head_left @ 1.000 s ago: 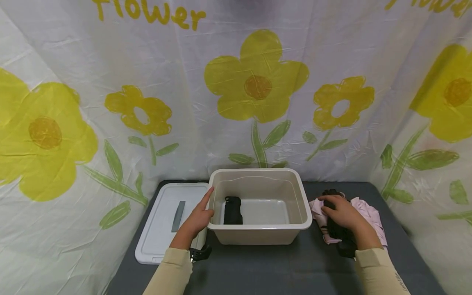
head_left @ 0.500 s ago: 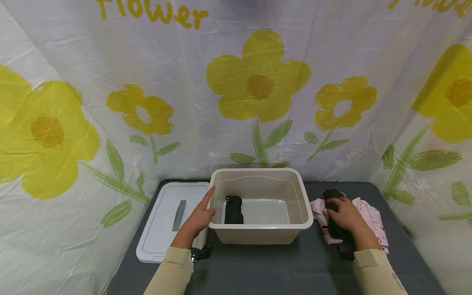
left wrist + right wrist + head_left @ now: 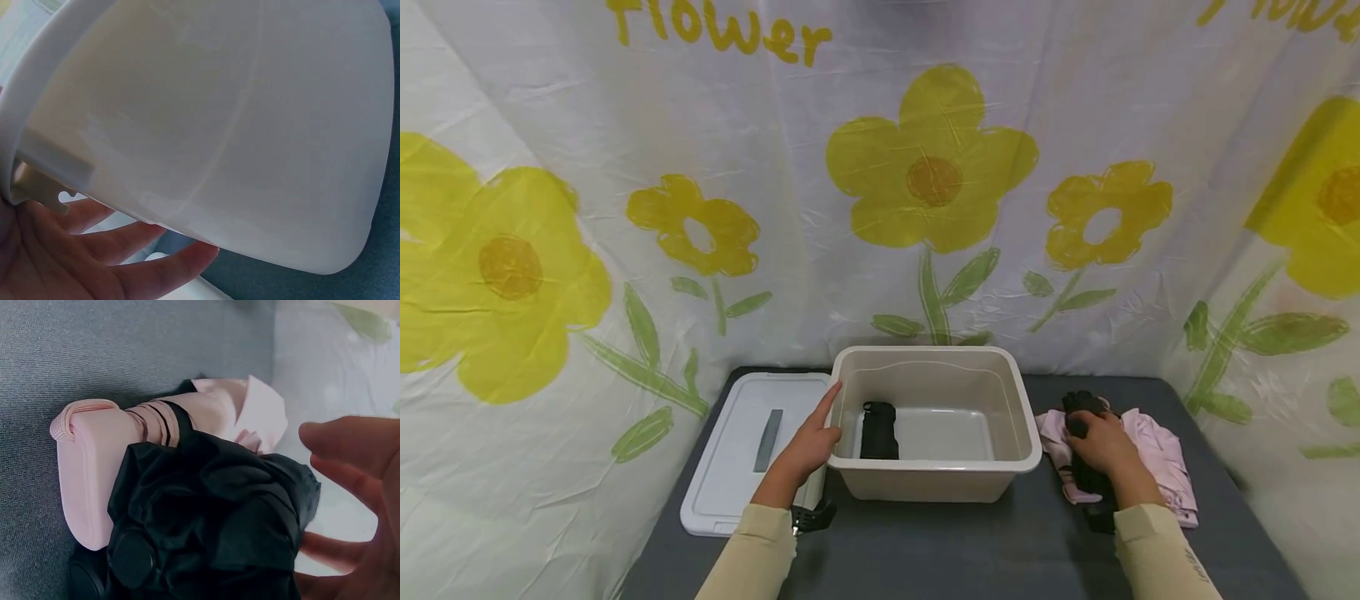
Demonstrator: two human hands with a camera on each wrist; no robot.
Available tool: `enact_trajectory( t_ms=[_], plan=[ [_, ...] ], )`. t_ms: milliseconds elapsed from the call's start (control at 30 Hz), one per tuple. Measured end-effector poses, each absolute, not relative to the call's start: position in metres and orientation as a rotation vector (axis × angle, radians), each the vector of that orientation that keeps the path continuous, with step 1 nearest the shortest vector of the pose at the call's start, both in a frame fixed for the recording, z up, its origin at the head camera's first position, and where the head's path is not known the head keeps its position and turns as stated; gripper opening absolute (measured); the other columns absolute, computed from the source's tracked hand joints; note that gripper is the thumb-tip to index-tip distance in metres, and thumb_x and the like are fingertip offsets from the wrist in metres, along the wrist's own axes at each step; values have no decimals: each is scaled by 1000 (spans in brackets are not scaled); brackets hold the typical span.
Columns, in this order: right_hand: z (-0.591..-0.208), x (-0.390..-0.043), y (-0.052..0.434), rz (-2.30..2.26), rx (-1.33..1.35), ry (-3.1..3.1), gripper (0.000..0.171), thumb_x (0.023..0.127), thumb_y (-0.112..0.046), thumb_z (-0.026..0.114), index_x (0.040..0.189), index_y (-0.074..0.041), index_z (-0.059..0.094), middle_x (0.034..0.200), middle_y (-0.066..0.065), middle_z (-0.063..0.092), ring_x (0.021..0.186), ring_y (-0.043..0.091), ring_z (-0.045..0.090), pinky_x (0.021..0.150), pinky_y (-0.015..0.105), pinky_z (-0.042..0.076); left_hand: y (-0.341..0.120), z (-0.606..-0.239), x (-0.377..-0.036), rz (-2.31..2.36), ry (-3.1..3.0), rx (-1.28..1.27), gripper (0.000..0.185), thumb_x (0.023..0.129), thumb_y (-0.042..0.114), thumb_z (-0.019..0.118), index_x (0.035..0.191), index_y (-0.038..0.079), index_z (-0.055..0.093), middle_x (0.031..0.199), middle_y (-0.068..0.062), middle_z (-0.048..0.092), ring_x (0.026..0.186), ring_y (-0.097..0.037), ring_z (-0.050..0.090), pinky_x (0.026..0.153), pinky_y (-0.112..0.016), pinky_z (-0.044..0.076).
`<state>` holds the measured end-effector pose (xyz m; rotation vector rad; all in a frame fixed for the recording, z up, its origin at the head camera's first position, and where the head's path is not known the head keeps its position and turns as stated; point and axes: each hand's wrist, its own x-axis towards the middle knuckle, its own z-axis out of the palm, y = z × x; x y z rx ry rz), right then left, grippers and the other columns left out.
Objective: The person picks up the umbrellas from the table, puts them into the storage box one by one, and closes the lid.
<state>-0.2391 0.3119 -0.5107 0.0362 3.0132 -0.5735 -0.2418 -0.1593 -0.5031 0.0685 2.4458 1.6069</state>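
My left hand [image 3: 811, 442] rests at the left rim of a beige plastic bin [image 3: 925, 483]. In the left wrist view its fingers [image 3: 156, 269] spread fairly straight against the outer wall. Inside the bin, at its left, lies a black folding umbrella [image 3: 878, 432]. My right hand [image 3: 1105, 442] is over a pile at the right, thumb and fingers spread at one end of a bundle of black fabric [image 3: 206, 519] with a round black knob. Beneath that bundle shows a pink folding umbrella [image 3: 94, 469] with a wrist loop. More pink fabric [image 3: 1161, 454] lies under my right wrist.
A white lid [image 3: 726, 467] with a grey handle lies flat left of the bin. All stand on a dark grey table [image 3: 970, 550]. A white curtain [image 3: 805, 275] with painted yellow flowers hangs behind the table and at both sides.
My right hand has shifted slightly over the pile, and more of the black fabric shows beyond its fingers. The left hand keeps its place at the bin. The head view has shifted slightly.
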Motion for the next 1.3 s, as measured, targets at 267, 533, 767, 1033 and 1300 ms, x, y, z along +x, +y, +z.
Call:
enact_trajectory(
  t_ms=[267,533,767,1033,1300],
  plan=[
    [-512,-244,310,-541,223,2897,51,92,-27,53,138,-6,47,137,47,24,111,69,40,83,76,36,-158,-505,-243,1618,2443,79,79,88,1,40,155,36,16,163,-13,13,146,-38,19,105,-66,29],
    [-515,-246,307,-503,266,2867,48,94,-23,47,140,-7,45,138,48,15,113,73,32,85,80,29,-157,-506,-245,1617,2451,90,80,87,2,41,155,36,16,163,-13,13,146,-37,19,106,-65,29],
    [-527,-245,309,-493,286,2901,49,94,-25,48,140,-9,44,141,47,13,118,73,25,85,81,27,-155,-506,-244,1639,2446,94,80,87,0,41,155,35,18,162,-14,15,145,-37,21,106,-64,30],
    [-528,-239,306,-500,246,2989,52,84,-23,58,134,-10,53,141,42,24,118,70,31,85,79,30,-158,-510,-243,1634,2441,85,80,87,0,40,155,34,17,162,-14,14,146,-37,20,107,-65,27],
    [-514,-238,297,-534,154,3073,50,86,-27,62,133,-13,55,142,39,30,115,70,37,78,79,35,-160,-509,-244,1642,2464,90,80,86,-1,40,156,32,17,162,-15,16,145,-38,21,106,-64,30]
  ],
)
